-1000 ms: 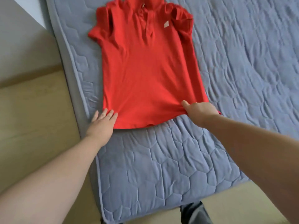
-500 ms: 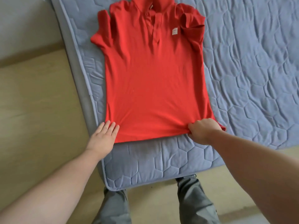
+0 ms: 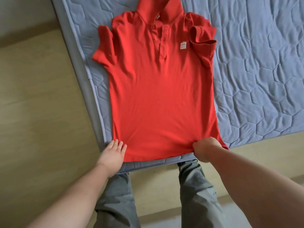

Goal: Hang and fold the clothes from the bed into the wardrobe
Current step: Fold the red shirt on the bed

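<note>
Head view:
Shirt [image 3: 162, 99]: lying flat, front up, at the bed's [image 3: 256, 71] near corner, hem reaching the near edge.
Left hand [image 3: 113, 153]: lying flat, fingers straight, touching the hem's left corner.
Right hand [image 3: 206, 149]: gripping bunched hem near the right corner.

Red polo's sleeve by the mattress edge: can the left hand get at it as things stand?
Probably yes. The left hand lies flat and free at the hem corner, and only the flat red polo and mattress lie between it and that sleeve. It would take a forward stretch, though.
</note>
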The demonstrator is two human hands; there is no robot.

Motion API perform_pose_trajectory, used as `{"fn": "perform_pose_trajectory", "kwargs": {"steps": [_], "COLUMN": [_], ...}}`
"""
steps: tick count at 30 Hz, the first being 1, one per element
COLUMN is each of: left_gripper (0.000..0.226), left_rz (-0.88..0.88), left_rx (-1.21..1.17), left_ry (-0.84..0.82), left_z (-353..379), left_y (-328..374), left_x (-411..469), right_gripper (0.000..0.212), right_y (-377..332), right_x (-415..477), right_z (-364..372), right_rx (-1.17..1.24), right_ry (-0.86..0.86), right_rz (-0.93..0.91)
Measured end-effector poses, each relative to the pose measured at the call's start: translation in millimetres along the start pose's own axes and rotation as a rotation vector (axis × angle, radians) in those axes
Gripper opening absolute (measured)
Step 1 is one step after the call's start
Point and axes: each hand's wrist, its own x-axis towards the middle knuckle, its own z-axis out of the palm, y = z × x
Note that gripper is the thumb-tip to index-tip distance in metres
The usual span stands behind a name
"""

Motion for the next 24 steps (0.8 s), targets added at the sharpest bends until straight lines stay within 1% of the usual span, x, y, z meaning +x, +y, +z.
{"fn": "perform_pose_trajectory", "kwargs": {"steps": [2, 3, 4, 5, 7, 8, 11, 12, 14, 16, 19, 22, 24], "left_gripper": [0.068, 0.07, 0.07, 0.066, 0.056, 0.051, 0.026, 0.019, 0.013, 0.017, 0.032, 0.048, 0.063], "left_rz": [0.026, 0.037, 0.053, 0.07, 0.041, -0.029, -0.377, -0.478, -0.611, -0.702, -0.858, -1.008, -1.048], "left_rx": [0.013, 0.005, -0.025, -0.077, -0.254, -0.366, -0.805, -0.941, -1.149, -1.282, -1.412, -1.525, -1.694], "left_ry": [-0.033, -0.022, 0.01, 0.061, 0.18, 0.248, 0.486, 0.546, 0.619, 0.673, 0.764, 0.804, 0.807], "left_z": [-8.7, -16.3, -24.9, -34.7, -55.7, -67.5, -99.8, -109.1, -125.2, -137.3, -146.8, -149.7, -150.8], "left_y": [-3.0, -6.1, -9.5, -13.1, -24.1, -32.6, -68.2, -81.8, -110.3, -138.0, -179.9, -220.2, -242.5], "left_x": [2.5, 3.6, 4.6, 6.2, 12.7, 18.6, 43.5, 51.2, 65.1, 77.0, 93.5, 112.8, 126.8], "right_gripper": [0.049, 0.053, 0.052, 0.046, 0.035, 0.034, 0.034, 0.033, 0.029, 0.026, 0.033, 0.04, 0.045], "right_y": [-0.7, -0.7, -1.3, -2.7, -8.0, -11.2, -18.4, -19.8, -23.7, -30.4, -42.0, -50.6, -54.3], "right_x": [3.8, 4.8, 4.8, 5.8, 11.2, 13.9, 25.0, 30.1, 41.9, 53.1, 71.3, 87.8, 99.1], "right_z": [0.5, -2.1, -7.6, -13.9, -28.2, -37.6, -69.6, -80.7, -105.3, -131.9, -176.0, -219.7, -245.4], "right_rx": [0.007, 0.006, 0.005, 0.014, 0.077, 0.125, 0.324, 0.404, 0.567, 0.722, 0.891, 0.995, 1.008], "right_ry": [-0.107, -0.166, -0.208, -0.223, -0.182, -0.139, 0.039, 0.114, 0.241, 0.314, 0.411, 0.526, 0.609], "right_rz": [0.026, 0.031, 0.026, 0.015, 0.002, 0.006, 0.068, 0.092, 0.123, 0.115, 0.056, 0.005, -0.016]}}
